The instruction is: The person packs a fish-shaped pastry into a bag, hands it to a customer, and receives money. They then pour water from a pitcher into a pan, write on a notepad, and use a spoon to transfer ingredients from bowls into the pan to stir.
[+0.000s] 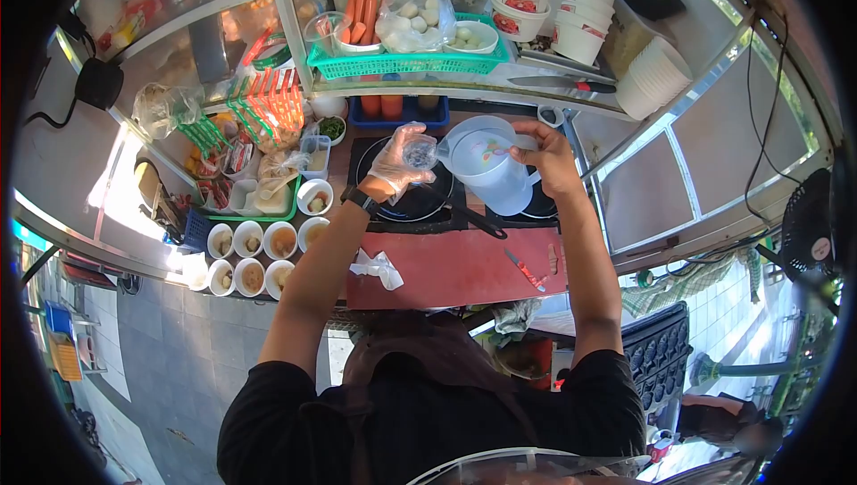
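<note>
My left hand (pixel 399 163), in a clear plastic glove, is wrapped round a small clear cup (pixel 419 153). Bare-skinned, my right hand (pixel 544 159) grips the handle of a translucent plastic pitcher (pixel 491 168). The pitcher is tilted, with its rim beside the cup. Both are above the stove, where a black pan (pixel 406 204) sits on the left burner with its handle pointing down and right. A red cutting board (pixel 437 262) lies nearer to me, bearing a crumpled white tissue (pixel 378 271) and a red-handled knife (pixel 525 269).
Several white cups with food (pixel 253 278) stand in rows at the left. A green basket (pixel 411 62) with sausages and bagged balls is on the upper shelf, near stacked bowls (pixel 582 20) and a large knife (pixel 562 84). A person (pixel 714 418) is at the lower right.
</note>
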{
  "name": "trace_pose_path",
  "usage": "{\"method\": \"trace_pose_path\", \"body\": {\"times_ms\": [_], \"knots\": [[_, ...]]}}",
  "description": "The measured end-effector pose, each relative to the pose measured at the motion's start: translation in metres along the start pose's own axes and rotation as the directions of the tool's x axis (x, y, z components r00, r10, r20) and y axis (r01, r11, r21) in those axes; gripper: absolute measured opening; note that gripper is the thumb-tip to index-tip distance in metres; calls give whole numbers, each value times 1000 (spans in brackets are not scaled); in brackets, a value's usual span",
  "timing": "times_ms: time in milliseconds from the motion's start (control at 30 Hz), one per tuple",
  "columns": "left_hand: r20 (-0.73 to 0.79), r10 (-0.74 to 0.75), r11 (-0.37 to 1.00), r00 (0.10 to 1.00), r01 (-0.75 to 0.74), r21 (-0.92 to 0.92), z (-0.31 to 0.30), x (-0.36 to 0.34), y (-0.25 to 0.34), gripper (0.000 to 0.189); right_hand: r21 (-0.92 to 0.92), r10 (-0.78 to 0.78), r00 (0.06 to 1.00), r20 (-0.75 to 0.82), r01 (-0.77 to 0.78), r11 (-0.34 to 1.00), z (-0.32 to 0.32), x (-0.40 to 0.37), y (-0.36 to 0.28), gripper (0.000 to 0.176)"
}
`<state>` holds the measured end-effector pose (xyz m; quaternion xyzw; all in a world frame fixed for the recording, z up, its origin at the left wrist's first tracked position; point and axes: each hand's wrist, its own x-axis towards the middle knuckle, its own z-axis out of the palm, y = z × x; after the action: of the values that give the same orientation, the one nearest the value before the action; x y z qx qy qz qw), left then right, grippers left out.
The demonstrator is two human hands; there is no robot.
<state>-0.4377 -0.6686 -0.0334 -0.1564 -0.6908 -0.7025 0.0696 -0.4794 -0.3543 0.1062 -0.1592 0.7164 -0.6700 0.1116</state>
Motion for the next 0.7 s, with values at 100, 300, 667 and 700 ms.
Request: {"method": "trace_pose_path", "body": {"times_ms": [100,300,667,700], "knots": [[-38,17,996,999,-14,87,-2,2,-7,105,56,-15,1000,-15,16,998,-7,1,4,48],[-71,-70,959,995,87,270,-22,9,-6,83,219,-74,992,-101,95,971,-28,-15,6,47],[341,109,40,934,-347,937,-82,31,-46,44,206,-55,948,-313,124,971,-75,-100,-33,43],[351,103,43,931,-356,933,-83,34,-51,44,211,-55,942,-330,130,969,-80,-108,-33,43]]}}
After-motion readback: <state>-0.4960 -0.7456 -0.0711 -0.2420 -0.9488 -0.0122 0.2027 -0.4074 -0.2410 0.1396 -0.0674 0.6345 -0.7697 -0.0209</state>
